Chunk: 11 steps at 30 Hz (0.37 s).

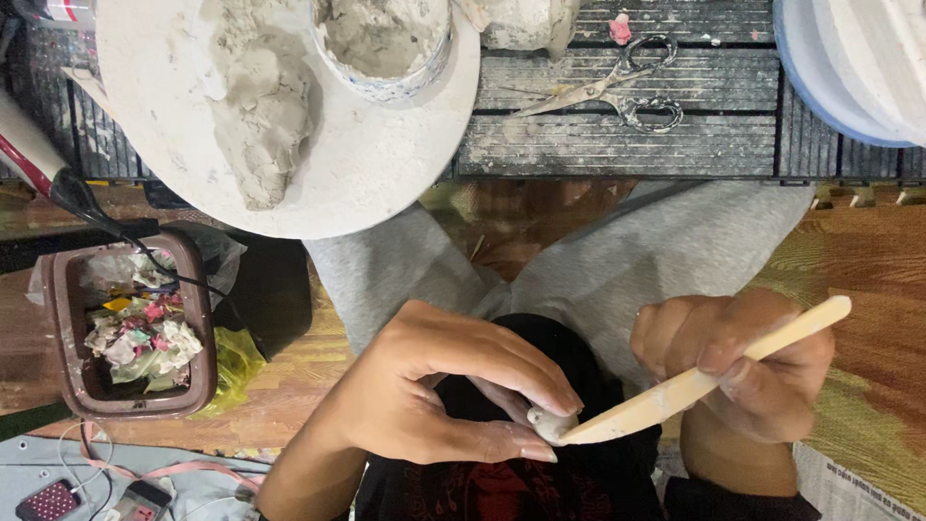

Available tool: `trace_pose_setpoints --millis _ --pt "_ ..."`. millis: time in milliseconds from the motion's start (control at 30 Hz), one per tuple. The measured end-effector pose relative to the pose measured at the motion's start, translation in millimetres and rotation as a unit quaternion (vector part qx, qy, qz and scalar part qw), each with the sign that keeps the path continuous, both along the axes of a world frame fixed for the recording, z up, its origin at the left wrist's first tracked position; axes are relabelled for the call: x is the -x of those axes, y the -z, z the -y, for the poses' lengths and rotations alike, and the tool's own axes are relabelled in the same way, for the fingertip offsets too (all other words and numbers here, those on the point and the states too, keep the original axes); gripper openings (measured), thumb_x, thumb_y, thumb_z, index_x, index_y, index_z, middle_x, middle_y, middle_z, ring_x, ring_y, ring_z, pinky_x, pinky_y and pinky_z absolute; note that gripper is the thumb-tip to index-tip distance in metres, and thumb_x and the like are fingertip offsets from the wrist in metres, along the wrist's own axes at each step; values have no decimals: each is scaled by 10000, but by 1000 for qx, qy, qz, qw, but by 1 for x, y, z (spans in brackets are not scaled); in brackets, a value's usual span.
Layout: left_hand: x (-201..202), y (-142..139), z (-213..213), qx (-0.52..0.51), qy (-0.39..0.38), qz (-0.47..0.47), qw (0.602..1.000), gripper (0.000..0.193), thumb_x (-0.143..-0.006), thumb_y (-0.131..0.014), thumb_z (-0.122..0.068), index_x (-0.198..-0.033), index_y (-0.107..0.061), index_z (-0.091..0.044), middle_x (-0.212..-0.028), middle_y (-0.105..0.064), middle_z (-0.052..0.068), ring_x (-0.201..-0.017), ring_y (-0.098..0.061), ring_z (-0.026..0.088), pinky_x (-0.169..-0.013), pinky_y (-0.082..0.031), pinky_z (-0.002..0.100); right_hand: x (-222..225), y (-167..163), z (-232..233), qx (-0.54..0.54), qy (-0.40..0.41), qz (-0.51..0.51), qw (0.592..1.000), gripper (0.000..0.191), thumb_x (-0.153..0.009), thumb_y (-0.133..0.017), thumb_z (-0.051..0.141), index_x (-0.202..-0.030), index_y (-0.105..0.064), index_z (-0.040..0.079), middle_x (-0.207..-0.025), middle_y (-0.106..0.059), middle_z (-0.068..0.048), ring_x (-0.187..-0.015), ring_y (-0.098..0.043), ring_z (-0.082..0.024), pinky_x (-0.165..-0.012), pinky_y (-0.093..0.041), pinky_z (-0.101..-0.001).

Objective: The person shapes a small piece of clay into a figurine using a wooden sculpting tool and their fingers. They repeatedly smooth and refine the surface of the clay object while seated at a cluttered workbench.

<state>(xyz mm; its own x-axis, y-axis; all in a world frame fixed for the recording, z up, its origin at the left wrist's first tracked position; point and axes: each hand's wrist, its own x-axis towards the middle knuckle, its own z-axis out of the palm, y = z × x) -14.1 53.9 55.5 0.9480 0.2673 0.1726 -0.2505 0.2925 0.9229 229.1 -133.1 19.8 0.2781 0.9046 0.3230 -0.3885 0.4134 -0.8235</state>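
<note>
Even, soft indoor light, moderately bright; no hard glare. Faint shadow under the white round board [386, 183] onto the floor. Dark lap area between the hands loses detail. Focus sharp across most of the view; slight softness and stretch at the corners.

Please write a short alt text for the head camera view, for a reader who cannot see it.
Seen from above, a person's left hand pinches a small pale clay piece while the right hand presses a wooden modelling tool against it. Beyond the knees lie scissors, a round board with grey clay, and a brown bin.
</note>
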Motion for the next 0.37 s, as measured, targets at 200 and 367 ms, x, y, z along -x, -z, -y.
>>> trace_pose_setpoints --millis 200,367 --pt "-1 1 2 -15 -16 16 1000 262 -916 -885 18 -1139 -758 -37 -1137 -779 100 -1001 -809 158 -887 -685 236 1 -1 2 6 15 -3 1000 148 -1045 -566 60 -1123 -636 -45 -648 -622 -174 -552 -584 -202 -541 -452 -386" --pt "1 1 -1 -15 -11 17 1000 254 -920 -881 15 -1139 -764 -40 -1126 -779 97 -989 -812 154 -884 -681 238 -10 -3 -3 -3 1 17 1000 139 -1003 -546 79 -1050 -644 -7 -651 -635 -130 -546 -599 -187 -524 -462 -393"
